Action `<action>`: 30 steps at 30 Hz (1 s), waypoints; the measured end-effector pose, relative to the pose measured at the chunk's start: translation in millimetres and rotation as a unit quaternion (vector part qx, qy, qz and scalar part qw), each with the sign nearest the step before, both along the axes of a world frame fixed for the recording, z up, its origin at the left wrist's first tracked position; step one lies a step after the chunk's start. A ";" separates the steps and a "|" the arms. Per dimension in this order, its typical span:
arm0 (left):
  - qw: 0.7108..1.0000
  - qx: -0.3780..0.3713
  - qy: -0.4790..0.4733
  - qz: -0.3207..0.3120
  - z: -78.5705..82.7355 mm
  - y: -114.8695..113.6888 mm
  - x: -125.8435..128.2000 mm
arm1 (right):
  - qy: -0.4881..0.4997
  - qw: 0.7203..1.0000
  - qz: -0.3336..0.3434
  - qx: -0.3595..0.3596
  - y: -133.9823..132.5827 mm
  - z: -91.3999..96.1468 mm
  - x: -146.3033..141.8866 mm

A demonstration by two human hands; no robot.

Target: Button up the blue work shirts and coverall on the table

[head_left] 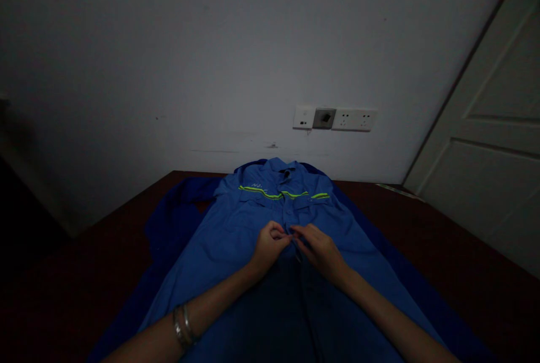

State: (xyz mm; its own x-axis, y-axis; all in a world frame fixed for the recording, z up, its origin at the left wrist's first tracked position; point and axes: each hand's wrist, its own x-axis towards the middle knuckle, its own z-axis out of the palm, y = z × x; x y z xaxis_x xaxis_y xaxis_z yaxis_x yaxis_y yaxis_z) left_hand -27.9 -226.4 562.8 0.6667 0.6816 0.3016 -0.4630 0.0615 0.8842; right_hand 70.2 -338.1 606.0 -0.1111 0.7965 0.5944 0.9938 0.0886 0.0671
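Observation:
A blue work jacket (236,222) lies face up, collar pointing at the wall, with darker blue sleeves and yellow-green stripes across the chest. My left hand (270,245) pinches the front placket near the middle of the jacket. Just beside it, my right hand (318,247) grips the other edge of the same placket with bent fingers. The fingertips of both hands nearly meet there; the small spot between them is too dark to make out. Above the hands the placket runs closed towards the collar; below them the front edges part slightly.
Under the jacket is a dark reddish-brown table (447,239), its far edge against a pale wall (189,59). A row of sockets and switches (333,119) sits on the wall. A white panelled door (485,166) stands at the right. The light is dim.

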 end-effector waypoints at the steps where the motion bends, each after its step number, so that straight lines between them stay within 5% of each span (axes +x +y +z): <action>1: 1.000 -0.004 0.004 -0.004 -0.1 0.3 0.1 | 0.000 1.000 -0.001 -0.001 0.2 -0.1 -0.1; 30: 0.996 -0.087 0.018 0.001 -8.3 4.6 3.9 | -0.042 0.999 0.019 -0.007 4.0 -2.2 1.6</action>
State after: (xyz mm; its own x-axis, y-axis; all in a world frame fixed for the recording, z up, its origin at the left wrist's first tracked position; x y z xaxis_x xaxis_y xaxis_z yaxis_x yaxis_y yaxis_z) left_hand -24.0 -221.9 554.5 0.6742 0.7221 0.1549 -0.4314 0.2148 0.8762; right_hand 71.8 -334.1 603.8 -0.1899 0.7991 0.5704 0.9807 0.1268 0.1489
